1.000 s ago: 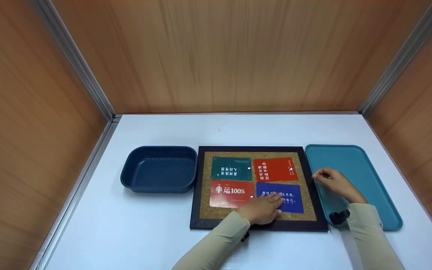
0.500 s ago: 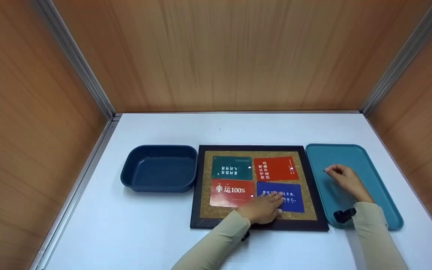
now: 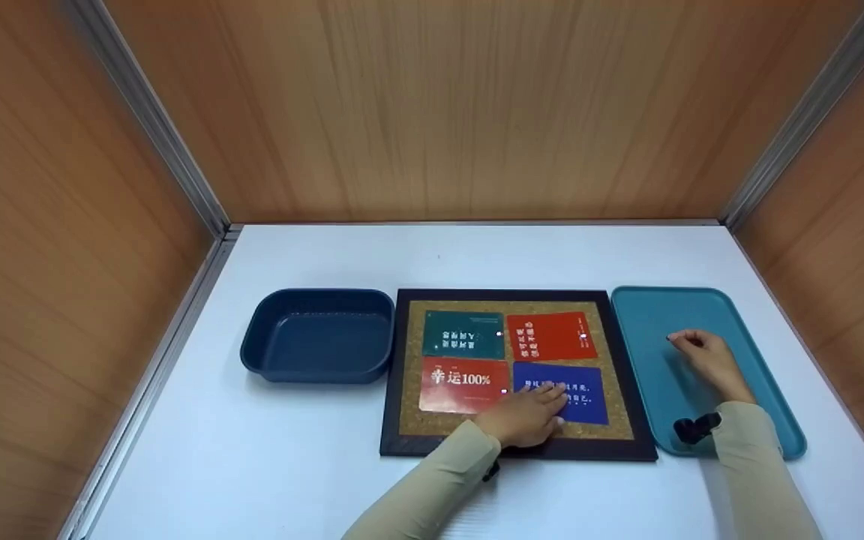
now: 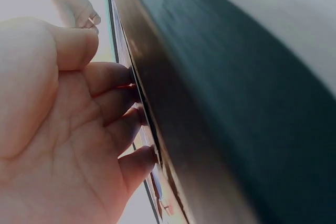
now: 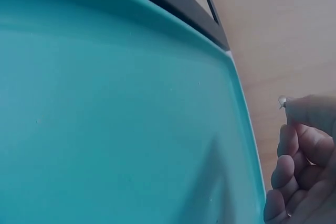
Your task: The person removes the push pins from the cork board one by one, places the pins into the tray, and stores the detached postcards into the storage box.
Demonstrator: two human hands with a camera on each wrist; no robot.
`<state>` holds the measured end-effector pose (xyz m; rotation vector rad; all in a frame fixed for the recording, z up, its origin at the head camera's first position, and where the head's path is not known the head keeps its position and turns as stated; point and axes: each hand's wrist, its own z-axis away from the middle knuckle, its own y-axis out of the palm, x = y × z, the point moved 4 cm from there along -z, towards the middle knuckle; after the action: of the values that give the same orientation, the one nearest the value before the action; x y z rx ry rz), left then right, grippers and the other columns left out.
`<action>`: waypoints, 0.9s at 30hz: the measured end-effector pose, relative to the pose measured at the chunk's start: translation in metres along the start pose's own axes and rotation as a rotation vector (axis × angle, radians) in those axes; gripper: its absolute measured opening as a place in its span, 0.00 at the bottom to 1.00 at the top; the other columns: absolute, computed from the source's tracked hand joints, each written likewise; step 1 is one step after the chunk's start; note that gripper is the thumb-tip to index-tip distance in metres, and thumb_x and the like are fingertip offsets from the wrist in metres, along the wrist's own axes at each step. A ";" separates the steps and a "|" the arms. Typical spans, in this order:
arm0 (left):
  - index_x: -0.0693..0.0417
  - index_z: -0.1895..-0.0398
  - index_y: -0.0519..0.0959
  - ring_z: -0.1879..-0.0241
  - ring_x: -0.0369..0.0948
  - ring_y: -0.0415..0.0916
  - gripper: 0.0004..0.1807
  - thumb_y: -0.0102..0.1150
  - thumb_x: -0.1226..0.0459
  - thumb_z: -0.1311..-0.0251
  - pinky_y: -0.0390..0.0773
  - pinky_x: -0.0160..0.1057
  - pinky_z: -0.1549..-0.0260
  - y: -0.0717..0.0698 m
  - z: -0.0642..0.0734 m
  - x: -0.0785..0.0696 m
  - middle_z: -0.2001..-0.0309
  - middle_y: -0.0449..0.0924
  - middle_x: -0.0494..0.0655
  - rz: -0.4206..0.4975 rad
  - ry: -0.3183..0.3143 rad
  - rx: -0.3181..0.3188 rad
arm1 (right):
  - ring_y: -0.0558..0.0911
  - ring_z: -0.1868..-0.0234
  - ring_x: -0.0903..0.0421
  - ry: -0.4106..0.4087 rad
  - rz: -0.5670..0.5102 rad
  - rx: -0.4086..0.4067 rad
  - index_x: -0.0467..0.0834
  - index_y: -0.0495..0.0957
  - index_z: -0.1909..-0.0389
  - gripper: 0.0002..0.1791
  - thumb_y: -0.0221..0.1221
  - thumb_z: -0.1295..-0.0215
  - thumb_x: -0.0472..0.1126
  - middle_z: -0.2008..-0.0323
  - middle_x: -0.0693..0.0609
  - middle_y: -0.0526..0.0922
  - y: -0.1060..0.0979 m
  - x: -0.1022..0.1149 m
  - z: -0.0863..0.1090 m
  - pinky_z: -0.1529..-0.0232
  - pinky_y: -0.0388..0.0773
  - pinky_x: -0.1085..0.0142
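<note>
Where the wood-grained panels (image 3: 477,112) rise: they stand on three sides of the white table (image 3: 252,457)
Cork board (image 3: 499,295): dark-framed, flat on the table
Teal tray (image 3: 672,307): just beside the board, on the person's right
Navy bin (image 3: 304,375): just beside the board, on the person's left
Far row on the cork: green card (image 3: 464,324) and far red card (image 3: 556,337)
Near row: near red card (image 3: 462,397) and blue card (image 3: 589,379)
Left hand (image 3: 523,416): fingers extended, fingertips resting on the blue card, nothing in its grasp
Right hand (image 3: 713,364): over the tray, thumb and finger pinched together, other fingers curled in
Tack (image 5: 282,100): pale-headed, at the right fingertips, above the tray and apart from it
White dots (image 3: 504,391): one on each card except the blue, too small to identify
</note>
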<state>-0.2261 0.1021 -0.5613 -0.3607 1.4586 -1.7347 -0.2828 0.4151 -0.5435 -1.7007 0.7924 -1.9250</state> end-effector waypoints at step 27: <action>0.36 0.24 0.50 0.24 0.32 0.41 0.29 0.32 0.47 0.26 0.49 0.35 0.27 -0.002 0.002 -0.001 0.24 0.44 0.29 -0.005 0.000 0.007 | 0.71 0.58 0.60 0.153 -0.043 0.013 0.30 0.69 0.41 0.31 0.43 0.26 0.54 0.47 0.39 0.74 -0.008 -0.033 0.001 0.62 0.71 0.71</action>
<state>-0.2254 0.1015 -0.5591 -0.3612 1.4519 -1.7438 -0.2766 0.4425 -0.5623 -1.5895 0.8024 -2.1045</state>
